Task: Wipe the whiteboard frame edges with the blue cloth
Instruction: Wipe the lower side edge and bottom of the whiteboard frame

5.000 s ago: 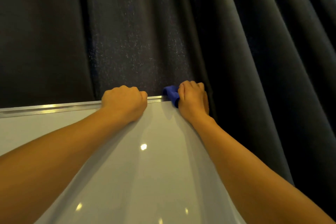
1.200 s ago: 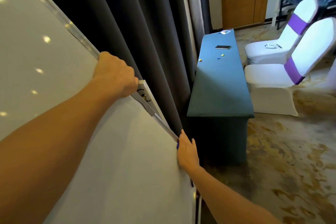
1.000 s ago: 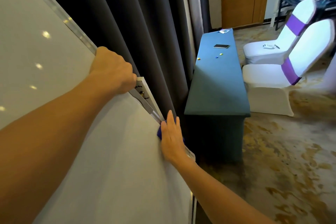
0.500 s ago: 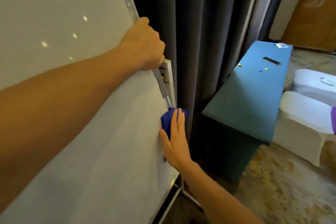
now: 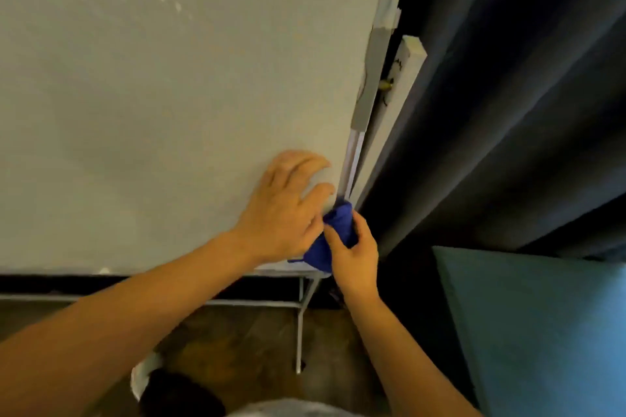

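The blue cloth (image 5: 333, 237) is bunched against the lower right corner of the whiteboard (image 5: 169, 95), touching the frame's right edge (image 5: 352, 159). It looks soft, light and easily squashed, so it likely handles best gripped as a wad and pinched round the edge. The right hand (image 5: 355, 254) is curled closed round the cloth. The left hand (image 5: 288, 210) lies open, fingers spread on the board face beside it, holding nothing. Half a second ago the left hand gripped the right edge higher up, and the right hand pressed the cloth flat farther up that edge; both are now at the bottom corner, near the dark curtain (image 5: 508, 95)
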Available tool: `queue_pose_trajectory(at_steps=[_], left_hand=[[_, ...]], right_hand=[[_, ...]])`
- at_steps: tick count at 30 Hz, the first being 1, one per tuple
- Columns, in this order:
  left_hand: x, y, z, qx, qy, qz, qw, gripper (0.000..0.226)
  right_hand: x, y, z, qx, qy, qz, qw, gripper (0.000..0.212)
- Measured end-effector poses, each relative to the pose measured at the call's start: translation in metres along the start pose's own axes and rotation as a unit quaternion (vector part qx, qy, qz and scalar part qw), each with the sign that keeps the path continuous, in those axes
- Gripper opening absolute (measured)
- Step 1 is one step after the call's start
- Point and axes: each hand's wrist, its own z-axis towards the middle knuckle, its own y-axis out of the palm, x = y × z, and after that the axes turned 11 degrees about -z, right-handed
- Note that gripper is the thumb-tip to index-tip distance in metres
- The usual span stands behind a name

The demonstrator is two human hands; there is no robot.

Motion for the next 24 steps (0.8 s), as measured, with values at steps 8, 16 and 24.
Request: queue_pose_trajectory(at_steps=[8,16,24], left_hand=[[0.079,0.039,-0.11,-0.082,-0.306,0.074,0.946,0.081],[0.094,0.027,-0.167,0.217,-0.695,-0.096,0.678,0.108],[0.119,0.025,-0.192,0.492,-0.64,-0.451,0.38,0.131]], right_hand=[[-0.015,-0.037,-0.001,-0.182,0.008,0.018,0.983,0.021],[-0.009,-0.069,-0.05,-0.223,0.033,0.032,0.974,0.024],[-0.014,-0.094,-0.089,-0.269,0.024,-0.029,0.962,0.034]])
